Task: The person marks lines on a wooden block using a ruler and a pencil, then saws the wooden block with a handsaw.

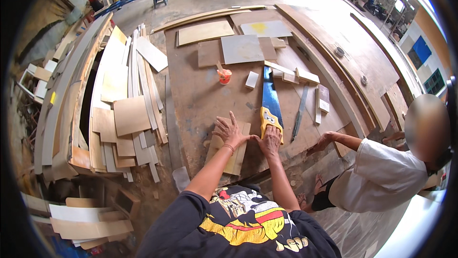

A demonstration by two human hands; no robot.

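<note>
My left hand [230, 133] lies with fingers spread on a light wooden board [234, 163] at the near edge of the worktable. Close beside it, my right hand [270, 139] has its fingers curled into the yellow handle of a hand saw [270, 96]. The saw lies flat on the table, its blue blade pointing away from me. To the right of the saw rests a long, thin dark tool [300, 113], whose kind I cannot make out. A small wood block [252, 80] sits left of the blade.
An orange-red cup [223, 76] with a stick in it stands mid-table [191, 91]. Flat panels [242, 49] lie farther back. Stacked boards [136, 115] fill the left side. At the right stands another person [381, 177], one hand [322, 142] by the table's edge.
</note>
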